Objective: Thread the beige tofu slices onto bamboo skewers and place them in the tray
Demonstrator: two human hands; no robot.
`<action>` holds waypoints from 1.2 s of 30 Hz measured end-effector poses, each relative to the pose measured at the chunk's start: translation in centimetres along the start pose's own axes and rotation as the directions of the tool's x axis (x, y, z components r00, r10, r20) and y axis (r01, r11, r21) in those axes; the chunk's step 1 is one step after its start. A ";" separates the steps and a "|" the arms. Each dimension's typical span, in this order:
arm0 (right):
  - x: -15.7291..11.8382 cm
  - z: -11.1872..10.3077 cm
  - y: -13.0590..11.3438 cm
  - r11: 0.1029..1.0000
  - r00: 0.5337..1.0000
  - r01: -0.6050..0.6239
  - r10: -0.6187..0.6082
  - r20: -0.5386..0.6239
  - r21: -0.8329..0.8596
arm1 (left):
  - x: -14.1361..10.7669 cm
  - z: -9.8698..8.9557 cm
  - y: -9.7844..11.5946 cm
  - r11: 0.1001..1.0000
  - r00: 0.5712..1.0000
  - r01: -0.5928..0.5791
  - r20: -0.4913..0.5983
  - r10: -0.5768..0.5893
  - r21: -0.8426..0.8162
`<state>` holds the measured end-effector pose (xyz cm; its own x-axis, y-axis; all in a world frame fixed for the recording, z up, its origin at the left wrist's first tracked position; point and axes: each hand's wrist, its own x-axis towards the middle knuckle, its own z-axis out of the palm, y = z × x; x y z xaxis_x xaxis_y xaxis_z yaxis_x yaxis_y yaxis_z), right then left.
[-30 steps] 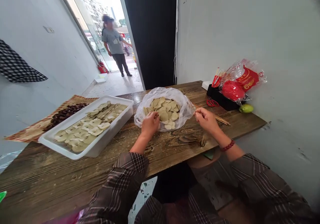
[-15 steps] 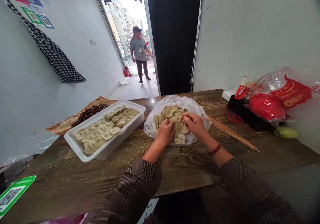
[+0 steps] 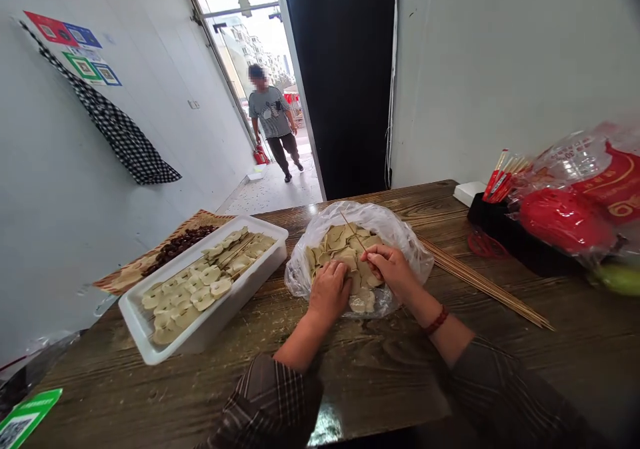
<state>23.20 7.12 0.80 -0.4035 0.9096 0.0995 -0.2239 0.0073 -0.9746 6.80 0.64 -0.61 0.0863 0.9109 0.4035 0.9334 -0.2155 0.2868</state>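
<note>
A clear plastic bag (image 3: 410, 249) lies open on the table, full of pale, flat round slices (image 3: 336, 237). My right hand (image 3: 393, 272) is closed on a thin wooden skewer (image 3: 352, 227), which slants up to the left over the slices. Beside it, my left hand (image 3: 330, 290) rests on the slices at the bag's near left, fingers bent and close together; what they hold, if anything, is hidden. Left of the bag, a white tray (image 3: 277, 252) holds rows of skewered slices (image 3: 200, 285).
Loose skewers (image 3: 485, 285) lie right of the bag. Farther right are a black box (image 3: 525, 242), red scissors (image 3: 485, 243) and a red package (image 3: 565, 219). Dark red fruits (image 3: 183, 243) lie behind the tray. A person (image 3: 273, 115) stands in the doorway.
The view has shifted slightly. The person in the doorway has turned and stepped forward. My hands remain at the bag, the right one still with the skewer.
</note>
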 end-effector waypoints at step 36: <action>-3.9 2.2 0.6 0.708 0.937 0.330 -0.168 0.305 -0.625 | 0.0 -3.9 -3.6 -0.083 0.753 0.093 0.125 -0.646 -0.992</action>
<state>22.70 2.66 0.24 -0.6110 0.7249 0.3182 0.2626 0.5648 -0.7824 2.06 0.10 1.73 -0.4948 0.8689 0.0100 -0.4153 -0.2465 0.8756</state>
